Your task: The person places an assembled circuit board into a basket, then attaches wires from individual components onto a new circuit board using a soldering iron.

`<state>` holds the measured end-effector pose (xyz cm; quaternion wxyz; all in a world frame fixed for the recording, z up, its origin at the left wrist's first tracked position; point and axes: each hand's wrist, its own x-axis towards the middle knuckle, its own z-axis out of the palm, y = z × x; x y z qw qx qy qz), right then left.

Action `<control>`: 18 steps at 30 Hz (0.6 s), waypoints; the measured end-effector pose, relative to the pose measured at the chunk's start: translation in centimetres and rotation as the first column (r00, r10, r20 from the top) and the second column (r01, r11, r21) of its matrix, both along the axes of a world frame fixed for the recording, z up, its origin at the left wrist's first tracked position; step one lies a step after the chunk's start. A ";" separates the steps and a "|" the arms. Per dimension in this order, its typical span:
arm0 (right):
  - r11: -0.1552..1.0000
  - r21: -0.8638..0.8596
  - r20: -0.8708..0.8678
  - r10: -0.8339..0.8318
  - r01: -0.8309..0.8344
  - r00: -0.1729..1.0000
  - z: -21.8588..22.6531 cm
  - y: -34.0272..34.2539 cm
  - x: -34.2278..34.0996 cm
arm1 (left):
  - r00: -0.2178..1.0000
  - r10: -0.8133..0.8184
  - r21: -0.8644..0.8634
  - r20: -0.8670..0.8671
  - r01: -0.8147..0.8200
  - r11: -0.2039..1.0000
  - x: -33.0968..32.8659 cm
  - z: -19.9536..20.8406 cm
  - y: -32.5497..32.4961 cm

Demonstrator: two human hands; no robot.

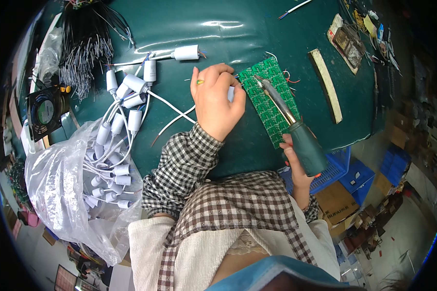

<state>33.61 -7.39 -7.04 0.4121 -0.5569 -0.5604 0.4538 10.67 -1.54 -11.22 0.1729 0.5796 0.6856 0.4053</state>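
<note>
My dark green bench mat (257, 29) reflects overhead light; blue crates (359, 177) and cardboard boxes (337, 206) crowd the floor.

— Where does the circuit board (269, 99) lie?

— On the worktop (189, 29), just right of the left hand (216, 99). The soldering iron (289, 121) slants over it, its handle in the right hand (296, 167) at the near edge.

— And to the left?

— A cluster of capped cables (128, 94) lies left of the left hand, trailing down into a plastic bag (58, 179) at the near left. Behind them lies a wire bundle (85, 41); a small fan (46, 109) sits at the far left.

— Right of the board?

— A long strip (326, 85), then clutter (347, 41) behind it.
</note>
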 end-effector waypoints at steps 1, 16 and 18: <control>1.000 -0.008 -0.028 -0.007 0.006 1.000 0.0 -0.1 0.0 | 1.000 -0.001 -0.005 0.000 0.001 1.000 0.0 0.0 0.0; 0.997 -0.071 -0.140 -0.023 0.013 0.990 -0.5 0.4 1.0 | 0.877 -0.129 0.022 -0.463 0.157 0.987 -9.8 3.7 2.2; 1.000 -0.025 -0.192 -0.001 -0.004 0.981 0.4 1.0 0.2 | 0.866 -0.236 -0.091 -0.441 0.218 0.972 -11.2 2.4 3.0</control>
